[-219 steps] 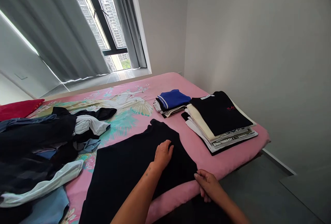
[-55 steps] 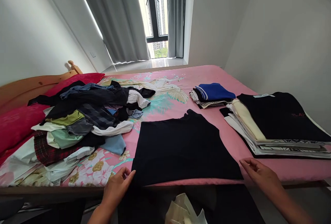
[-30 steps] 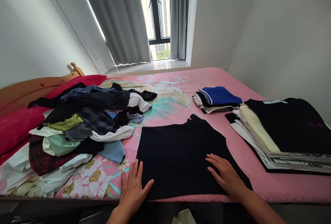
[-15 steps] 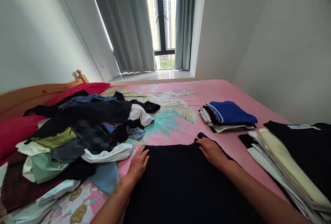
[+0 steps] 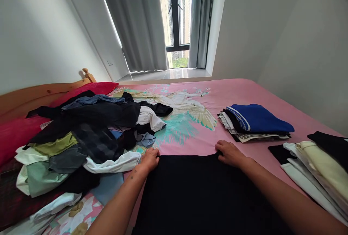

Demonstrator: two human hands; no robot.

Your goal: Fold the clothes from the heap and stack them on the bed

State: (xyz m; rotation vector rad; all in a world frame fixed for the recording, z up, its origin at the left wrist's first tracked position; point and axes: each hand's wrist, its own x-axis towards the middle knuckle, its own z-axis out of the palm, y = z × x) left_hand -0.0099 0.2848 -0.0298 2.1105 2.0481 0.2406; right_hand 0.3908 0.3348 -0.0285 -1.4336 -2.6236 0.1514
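A plain black garment (image 5: 198, 195) lies spread in front of me on the bed, its near end cut off by the bottom of the view. Its exact kind does not show. My left hand (image 5: 150, 159) grips the far left corner, fingers curled over the edge. At the far right corner my right hand (image 5: 230, 152) pinches the cloth in the same way. Between the two hands the far edge runs nearly straight. Close to my left hand lies a white sleeve-like piece (image 5: 115, 163) from the clothes heap.
On the left a loose heap of mixed clothes (image 5: 100, 115) spreads beside red pillows (image 5: 16, 135) and a wooden headboard (image 5: 40, 95). To the right sit a folded stack topped in blue (image 5: 261, 119) and another folded pile (image 5: 323, 159). A pink patterned sheet (image 5: 231, 90) covers the bed.
Both hands have gone from lying flat on the black garment to gripping its far corners. The raised dark fold by my right hand is gone. The view has shifted slightly.
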